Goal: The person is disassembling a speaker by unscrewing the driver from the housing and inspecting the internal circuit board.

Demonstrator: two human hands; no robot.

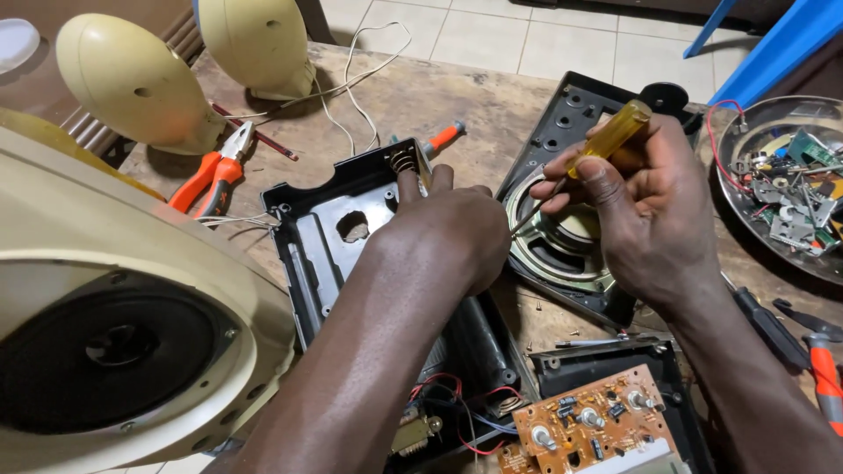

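Gripping a yellow-handled screwdriver (610,136), the right hand (650,206) is closed; the left hand (457,228) seemingly presses the black casing (329,237).

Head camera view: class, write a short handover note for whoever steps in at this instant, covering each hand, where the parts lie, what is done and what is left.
Left hand: pressing on the open black casing, fingers at its spring end.
Right hand: grips the yellow-handled screwdriver, tip toward the speaker in the other black panel.
Circuit board: lies out near the body, wires attached.
Orange pliers and bowl of small parts: on the wooden table.
Done: casing opened, board out.
Left: speaker sits in its panel.
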